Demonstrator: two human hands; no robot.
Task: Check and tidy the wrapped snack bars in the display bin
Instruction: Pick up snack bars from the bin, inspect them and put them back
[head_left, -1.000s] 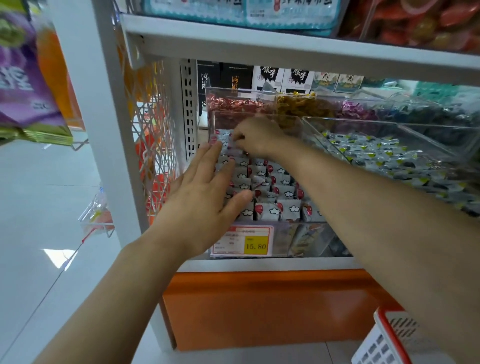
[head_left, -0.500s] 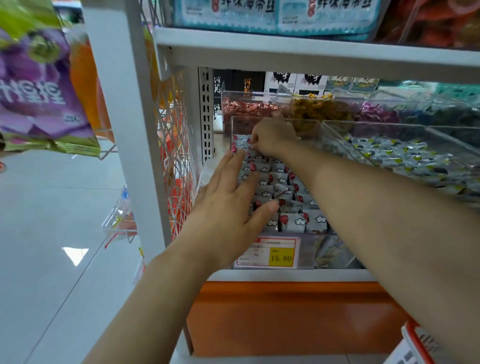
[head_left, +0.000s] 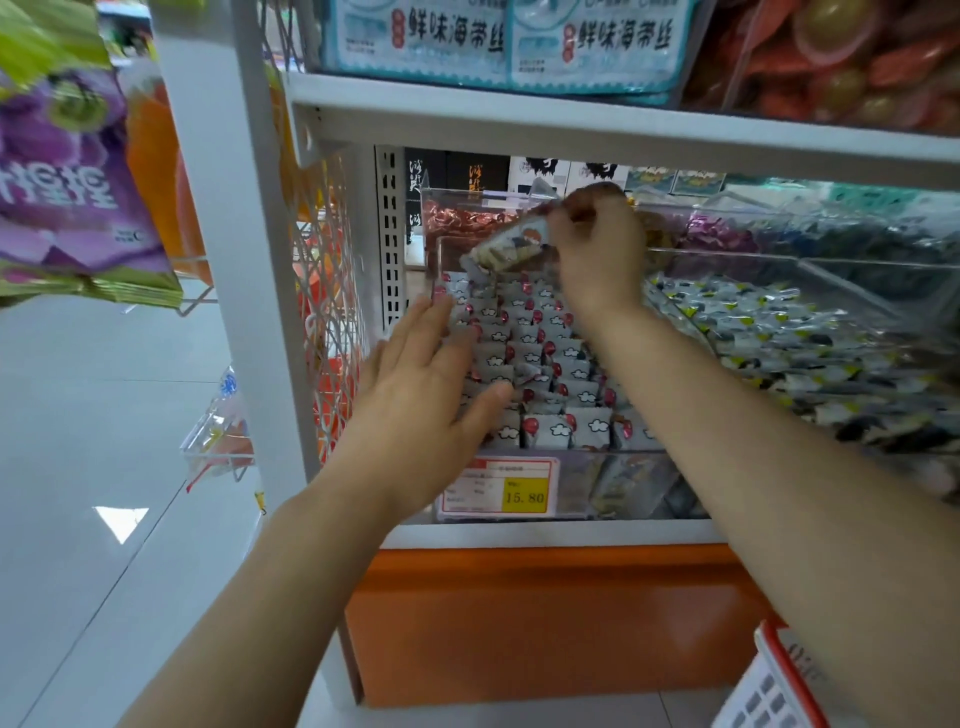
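Your right hand (head_left: 597, 254) pinches one snack bar (head_left: 511, 247) above the bin (head_left: 597, 486); your left hand (head_left: 415, 410) lies flat, released, on the bars (head_left: 540, 353) inside.

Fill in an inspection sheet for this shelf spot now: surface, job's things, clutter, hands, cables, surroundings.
Surface: white shelf carrying clear bins, orange base below.
Job's things: bin packed with bars in rows; lifted bar held above the bin's back end.
Clutter: nothing seen.
Hands: left hand lies flat on the bars at the bin's left side; right hand pinches the lifted bar.
Cables: nothing seen.
Surroundings: price tag on the bin's front; next bin of packets to the right; basket at lower right; purple bags hanging at left.
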